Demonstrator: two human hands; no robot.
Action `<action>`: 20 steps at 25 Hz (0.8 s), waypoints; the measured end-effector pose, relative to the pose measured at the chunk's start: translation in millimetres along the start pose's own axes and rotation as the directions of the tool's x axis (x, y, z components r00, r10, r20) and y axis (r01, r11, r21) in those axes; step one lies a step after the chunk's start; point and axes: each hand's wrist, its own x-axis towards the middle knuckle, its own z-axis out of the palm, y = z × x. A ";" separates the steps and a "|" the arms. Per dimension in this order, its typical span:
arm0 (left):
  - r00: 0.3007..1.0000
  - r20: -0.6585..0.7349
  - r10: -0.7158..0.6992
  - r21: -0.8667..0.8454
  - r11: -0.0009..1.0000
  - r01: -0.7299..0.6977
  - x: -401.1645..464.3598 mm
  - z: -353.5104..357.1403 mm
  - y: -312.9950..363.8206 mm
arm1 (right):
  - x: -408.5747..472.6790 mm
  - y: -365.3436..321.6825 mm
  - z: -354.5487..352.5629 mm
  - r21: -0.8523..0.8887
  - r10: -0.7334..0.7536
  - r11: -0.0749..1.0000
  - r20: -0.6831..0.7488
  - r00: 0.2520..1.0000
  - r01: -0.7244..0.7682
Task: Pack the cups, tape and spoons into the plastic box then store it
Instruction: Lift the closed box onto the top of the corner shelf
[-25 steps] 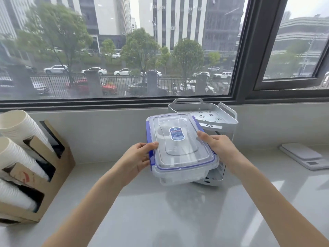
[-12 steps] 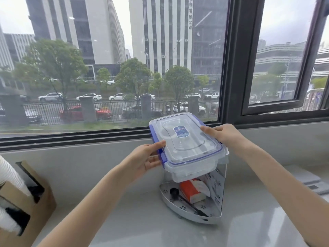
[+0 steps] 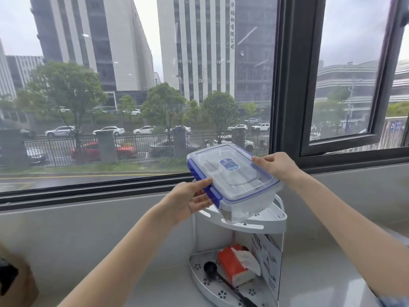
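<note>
The plastic box (image 3: 234,185) is held tilted over the top tier of a white corner rack (image 3: 274,220), its lower near corner seemingly resting on that tier; it is rectangular with rounded corners, its walls translucent and cloudy, its clear lid edged in blue with blue latches folded down along the left side, and a small blue label is stuck at the lid's centre; its contents cannot be made out. The left hand (image 3: 188,201) is closed on the box's left long edge, thumb on the lid and fingers (image 3: 202,203) under the latch; the right hand (image 3: 276,165) is closed on the far right edge, fingers curled over the rim. The rack is of white plastic, its trays pierced with flower-shaped holes; on its bottom tier an orange tissue pack (image 3: 236,264) lies beside a black scoop (image 3: 212,270). The rack stands at the back edge of a pale, glossy counter (image 3: 155,289), against a light grey sill; above it a dark-framed window (image 3: 287,85) is seen, with trees, parked cars and tall buildings beyond.
</note>
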 end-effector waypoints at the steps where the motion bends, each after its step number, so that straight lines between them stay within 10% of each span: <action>1: 1.000 0.009 -0.006 -0.011 1.000 0.007 7.0 0.8 -1.5 | 7.2 4.6 1.0 0.005 -0.003 1.000 -0.020 1.000 0.004; 20: 0.995 0.052 -0.087 0.013 0.996 0.086 60.9 -5.1 -40.2 | 65.3 50.4 31.5 0.042 0.024 0.999 0.045 0.999 -0.026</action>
